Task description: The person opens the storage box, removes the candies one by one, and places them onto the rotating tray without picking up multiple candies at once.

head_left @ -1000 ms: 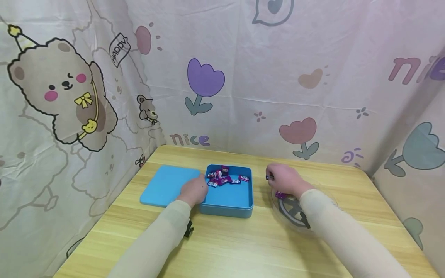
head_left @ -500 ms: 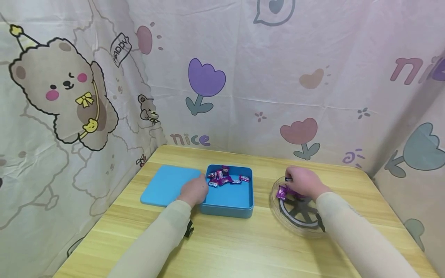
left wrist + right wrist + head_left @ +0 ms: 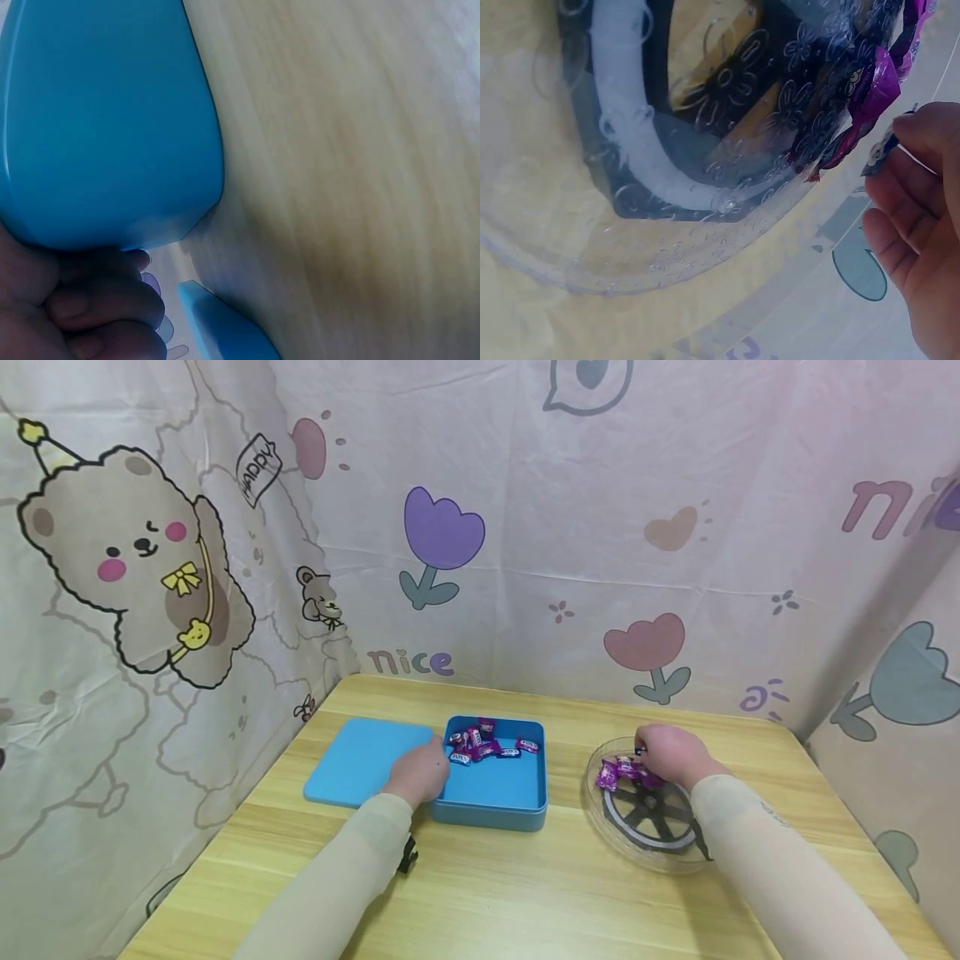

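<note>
My left hand (image 3: 421, 771) grips the left wall of an open blue box (image 3: 491, 817); in the left wrist view its fingers curl against the box's side. Several wrapped candies (image 3: 480, 749), purple and blue, lie toward the back left inside the box. Over the far side of a clear round bowl (image 3: 596, 827), my right hand (image 3: 675, 755) pinches a small dark blue wrapped candy (image 3: 883, 154) between thumb and fingertips. Purple wrapped candies (image 3: 608, 774) sit in the bowl close below that hand, partly covered by it.
A flat blue lid (image 3: 352, 760) lies left of the box, partly behind the left hand. A dark spoked, wheel-like piece (image 3: 651, 810) shows through the bowl. Patterned curtains (image 3: 525, 627) stand around the wooden table (image 3: 517, 893).
My right hand has moved to the right across the bowl with the small dark candy, uncovering more purple candies. My left hand and the box have stayed in place.
</note>
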### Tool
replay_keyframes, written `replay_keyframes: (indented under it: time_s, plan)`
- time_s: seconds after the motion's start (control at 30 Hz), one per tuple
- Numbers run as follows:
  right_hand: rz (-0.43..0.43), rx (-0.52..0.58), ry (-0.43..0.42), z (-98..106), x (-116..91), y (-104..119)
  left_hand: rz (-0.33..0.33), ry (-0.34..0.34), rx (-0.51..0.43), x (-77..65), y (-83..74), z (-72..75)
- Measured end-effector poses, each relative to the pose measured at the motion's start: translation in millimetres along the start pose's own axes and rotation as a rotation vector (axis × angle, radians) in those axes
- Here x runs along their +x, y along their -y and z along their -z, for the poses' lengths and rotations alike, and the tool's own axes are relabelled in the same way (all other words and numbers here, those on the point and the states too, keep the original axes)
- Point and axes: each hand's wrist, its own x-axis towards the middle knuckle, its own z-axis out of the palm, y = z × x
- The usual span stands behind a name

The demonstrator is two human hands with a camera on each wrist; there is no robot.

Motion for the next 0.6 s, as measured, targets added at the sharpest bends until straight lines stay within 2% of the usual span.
replay_keyframes:
  time_s: [0.17,0.6]
  plan:
    - [-0.013,-0.025,0.031,-3.1,1.0,-3.2,0.004,0.005,-0.01,-0.8,0.5,-0.1]
    - [-0.005,-0.025,0.05,-3.7,2.6,-1.6,0.007,0.005,-0.021,-0.5,0.3,0.6]
